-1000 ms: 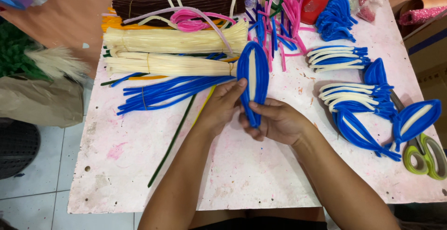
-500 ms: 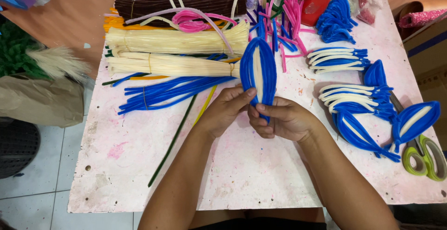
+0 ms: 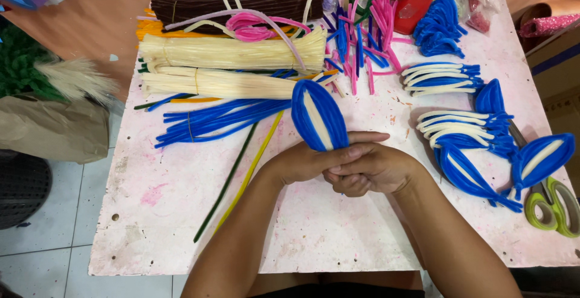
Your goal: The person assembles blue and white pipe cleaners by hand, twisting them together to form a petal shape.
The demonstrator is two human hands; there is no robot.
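I see my left hand (image 3: pixel 314 160) and my right hand (image 3: pixel 370 170) pressed together at the middle of the pale pink table (image 3: pixel 181 213), fingers overlapping; both are clamped on the lower end of a blue petal (image 3: pixel 319 115), a leaf-shaped loop of blue pipe cleaner with a cream strip down its centre, which stands up and away from my knuckles, tilted a little to the left; the left fingers lie across the top of the right hand, so I cannot tell exactly where the petal's stem ends inside the grip; just beyond the petal's tip lies a bundle of cream pipe cleaners (image 3: pixel 217 83), and to the left of my left hand a loose sheaf of blue pipe cleaners (image 3: pixel 211 120) spreads across the table; a green stem (image 3: pixel 226 183) and a yellow stem (image 3: pixel 251 171) run slantwise beside my left forearm; to the right of my right hand rest finished blue petals (image 3: pixel 465 171), and further right green-handled scissors (image 3: pixel 553 204) near the table's edge.
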